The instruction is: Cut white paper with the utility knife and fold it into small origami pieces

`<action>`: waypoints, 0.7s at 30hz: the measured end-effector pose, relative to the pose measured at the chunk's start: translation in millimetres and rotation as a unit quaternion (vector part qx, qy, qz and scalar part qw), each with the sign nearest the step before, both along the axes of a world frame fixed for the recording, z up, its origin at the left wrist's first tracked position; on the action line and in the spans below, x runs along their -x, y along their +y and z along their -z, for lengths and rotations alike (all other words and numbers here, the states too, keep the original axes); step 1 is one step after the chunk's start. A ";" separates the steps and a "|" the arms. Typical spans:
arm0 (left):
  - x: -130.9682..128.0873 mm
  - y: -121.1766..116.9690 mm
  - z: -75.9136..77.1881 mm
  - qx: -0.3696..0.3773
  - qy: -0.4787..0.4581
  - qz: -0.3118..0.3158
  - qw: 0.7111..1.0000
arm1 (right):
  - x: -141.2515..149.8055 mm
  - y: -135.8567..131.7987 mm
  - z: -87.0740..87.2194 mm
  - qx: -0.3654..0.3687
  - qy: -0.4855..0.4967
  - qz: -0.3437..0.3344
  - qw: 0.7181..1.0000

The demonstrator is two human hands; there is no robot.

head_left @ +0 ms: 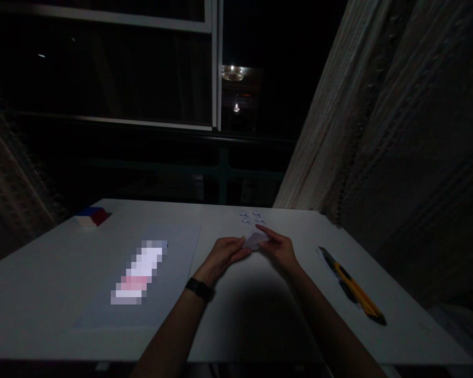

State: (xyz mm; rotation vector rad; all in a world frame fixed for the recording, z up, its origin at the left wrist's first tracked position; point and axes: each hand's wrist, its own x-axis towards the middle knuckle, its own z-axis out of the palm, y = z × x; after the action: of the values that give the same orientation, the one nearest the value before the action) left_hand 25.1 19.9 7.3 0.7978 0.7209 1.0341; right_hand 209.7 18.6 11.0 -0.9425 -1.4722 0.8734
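A small folded piece of white paper [254,240] is held between both hands above the white table. My left hand [225,255], with a dark band on its wrist, pinches the paper's left edge between thumb and fingers. My right hand [278,247] grips the right side, its index finger stretched along the top edge. Just beyond the hands lie small papers with blue marks [252,218], laid out in two rows. Off to the right rests a yellow utility knife [352,286], its blade end pointing away from me.
On the left of the white table [236,336] lies a large paper sheet [102,310], with a bright blurred-out rectangle [140,273] on it. A blue, red and white block [92,216] sits near the far left corner. Curtains [323,115] hang beside the dark window [102,73].
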 end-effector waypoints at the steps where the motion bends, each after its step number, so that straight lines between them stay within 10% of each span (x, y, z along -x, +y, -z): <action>1: 0.3 0.3 0.6 -0.003 -0.003 0.001 1.000 | 0.0 0.6 0.4 -0.009 -0.002 -0.003 1.000; 21: 4.6 1.0 2.2 -0.018 -0.005 -0.037 0.999 | 4.1 1.1 8.9 -0.026 -0.049 -0.087 0.995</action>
State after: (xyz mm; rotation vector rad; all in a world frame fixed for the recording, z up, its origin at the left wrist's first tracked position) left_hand 20.6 20.9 5.1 0.8021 0.7291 1.1200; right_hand 205.6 19.8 2.2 -0.8381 -1.6721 0.9207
